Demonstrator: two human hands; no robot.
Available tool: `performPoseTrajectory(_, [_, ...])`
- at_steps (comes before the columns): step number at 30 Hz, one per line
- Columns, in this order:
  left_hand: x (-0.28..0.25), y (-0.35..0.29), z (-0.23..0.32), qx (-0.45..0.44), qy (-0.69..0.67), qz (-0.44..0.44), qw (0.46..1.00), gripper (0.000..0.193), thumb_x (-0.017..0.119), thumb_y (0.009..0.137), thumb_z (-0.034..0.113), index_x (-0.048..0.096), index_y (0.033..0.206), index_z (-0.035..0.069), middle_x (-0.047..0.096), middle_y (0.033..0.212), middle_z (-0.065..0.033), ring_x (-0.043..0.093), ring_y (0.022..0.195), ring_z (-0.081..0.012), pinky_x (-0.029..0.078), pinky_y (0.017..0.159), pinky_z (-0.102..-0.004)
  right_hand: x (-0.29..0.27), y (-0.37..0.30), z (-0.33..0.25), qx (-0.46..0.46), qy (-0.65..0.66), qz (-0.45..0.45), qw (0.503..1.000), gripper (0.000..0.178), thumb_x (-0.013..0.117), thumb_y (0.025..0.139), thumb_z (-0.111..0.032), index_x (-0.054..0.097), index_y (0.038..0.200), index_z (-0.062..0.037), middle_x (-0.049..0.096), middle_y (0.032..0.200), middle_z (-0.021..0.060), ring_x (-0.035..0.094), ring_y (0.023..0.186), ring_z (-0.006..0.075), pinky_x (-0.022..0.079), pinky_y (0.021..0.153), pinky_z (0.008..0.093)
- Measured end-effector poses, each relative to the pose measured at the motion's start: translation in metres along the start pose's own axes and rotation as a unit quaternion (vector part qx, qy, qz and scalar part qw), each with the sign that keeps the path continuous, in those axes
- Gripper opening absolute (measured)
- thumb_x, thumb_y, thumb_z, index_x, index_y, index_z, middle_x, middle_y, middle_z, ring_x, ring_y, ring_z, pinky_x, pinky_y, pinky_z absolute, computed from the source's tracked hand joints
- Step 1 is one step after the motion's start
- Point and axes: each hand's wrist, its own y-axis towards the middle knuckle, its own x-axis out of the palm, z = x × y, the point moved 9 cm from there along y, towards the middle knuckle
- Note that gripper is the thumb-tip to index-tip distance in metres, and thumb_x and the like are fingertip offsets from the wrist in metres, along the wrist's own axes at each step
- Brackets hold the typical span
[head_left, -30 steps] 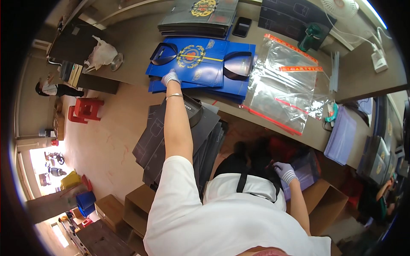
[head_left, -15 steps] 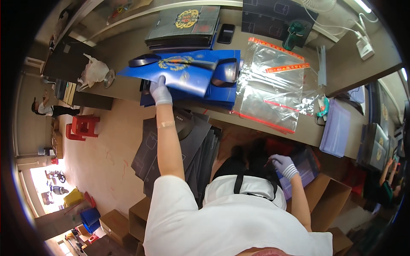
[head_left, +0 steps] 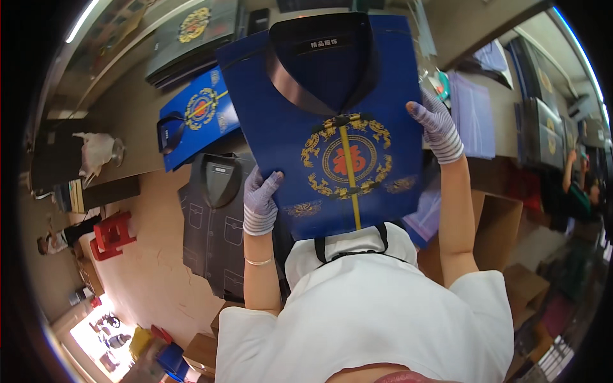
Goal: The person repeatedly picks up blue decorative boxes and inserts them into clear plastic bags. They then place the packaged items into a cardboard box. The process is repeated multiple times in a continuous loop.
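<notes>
A large blue shirt-shaped gift box (head_left: 255, 108) is held up before me, its front with a black collar, gold dragon ring, red emblem and yellow centre stripe. My left hand (head_left: 260, 203), in a striped pale glove, grips its lower left edge, thumb on the front. At its right edge, my gloved right hand (head_left: 440, 131) closes with the thumb against the side. Another blue shirt-shaped box (head_left: 220, 115) lies on the table to the left, partly covered by the held one. Below it stands a pile of dark grey shirt-shaped boxes (head_left: 211, 236), beside my left forearm.
A stack of black boxes with gold emblems (head_left: 185, 45) lies at the back left of the table. Purple sheets (head_left: 471, 115) rest at the right. Red stools (head_left: 113, 233) stand on the left floor; cardboard boxes (head_left: 495, 223) are on my right.
The blue box has come off the table pile toward me and now faces me upright. My right hand has risen from my lap to its right edge; my left hand has drawn back with it.
</notes>
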Motion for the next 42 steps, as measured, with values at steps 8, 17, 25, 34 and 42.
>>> performPoseTrajectory(8, [0.055, 0.038, 0.006, 0.154, 0.267, 0.036, 0.951, 0.087, 0.074, 0.066, 0.008, 0.02, 0.135, -0.003, 0.042, 0.123, -0.017, 0.043, 0.113, -0.0231, 0.032, 0.1, -0.0314, -0.02, -0.079, 0.01, 0.0, 0.039, 0.133, 0.99, 0.032, 0.068, 0.077, -0.01, 0.059, 0.106, -0.0028, 0.062, 0.088, 0.0022, 0.058, 0.076, 0.008, 0.047, 0.069, 0.02])
performPoseTrajectory(17, [0.101, 0.052, 0.003, 0.238, 0.52, 0.083, 0.816, 0.123, 0.087, 0.049, 0.024, 0.006, 0.138, 0.0, 0.029, 0.131, -0.0223, 0.032, 0.123, -0.0343, 0.026, 0.106, -0.0367, -0.03, -0.101, 0.012, 0.005, 0.064, 0.183, 0.981, 0.029, 0.067, 0.077, -0.007, 0.061, 0.105, -0.0039, 0.064, 0.09, 0.0035, 0.06, 0.079, 0.0096, 0.05, 0.072, 0.0215])
performPoseTrajectory(25, [0.084, 0.065, -0.027, 0.147, 0.366, 0.038, 0.918, 0.115, 0.083, 0.058, 0.023, 0.004, 0.139, 0.004, 0.035, 0.129, -0.022, 0.042, 0.116, -0.0276, 0.033, 0.101, -0.0347, -0.06, -0.114, 0.008, -0.002, 0.005, 0.206, 0.979, 0.036, 0.065, 0.078, -0.014, 0.055, 0.11, 0.0015, 0.059, 0.096, 0.004, 0.056, 0.085, 0.0103, 0.045, 0.078, 0.0222])
performPoseTrajectory(34, [0.168, 0.044, -0.11, -0.053, -0.051, -0.218, 0.973, 0.035, 0.055, 0.088, 0.018, 0.051, 0.116, -0.003, 0.058, 0.105, -0.005, 0.052, 0.094, -0.0103, 0.041, 0.085, -0.0244, -0.125, -0.191, -0.009, -0.105, 0.232, 0.099, 0.962, 0.095, 0.068, 0.07, -0.052, 0.024, 0.135, -0.0004, 0.039, 0.13, 0.0128, 0.042, 0.117, 0.0211, 0.043, 0.09, 0.04])
performPoseTrajectory(42, [0.232, 0.059, -0.22, -0.125, 0.108, -0.358, 0.919, 0.026, 0.051, 0.09, 0.015, 0.053, 0.111, -0.001, 0.059, 0.099, -0.0035, 0.053, 0.091, -0.0107, 0.044, 0.082, -0.0258, -0.17, -0.249, 0.102, 0.056, -0.068, 0.324, 0.942, 0.052, 0.064, 0.082, -0.02, 0.039, 0.123, 0.0001, 0.052, 0.109, 0.0132, 0.055, 0.098, 0.0269, 0.047, 0.083, 0.0468])
